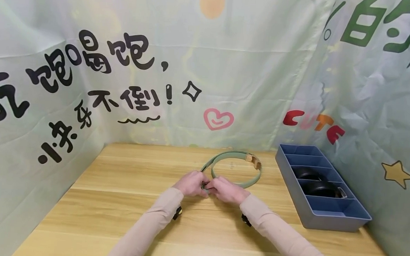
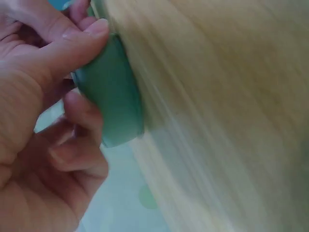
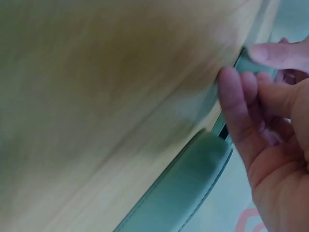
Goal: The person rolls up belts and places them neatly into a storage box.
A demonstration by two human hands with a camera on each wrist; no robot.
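Note:
A green belt with a gold buckle lies in a wide loop on the table, its buckle on the far right side of the loop. My left hand pinches the strap at the near left of the loop, the thumb flat on the green strap in the left wrist view. Right beside it, my right hand has its fingertips curled at the same part of the belt. In the right wrist view the stitched strap curves below the right hand. The fingers partly hide the held strap.
A grey-blue divided box stands on the right of the wooden table. Black coiled belts sit in its middle compartments, one with a silver buckle. Printed cloth hangs behind and at both sides.

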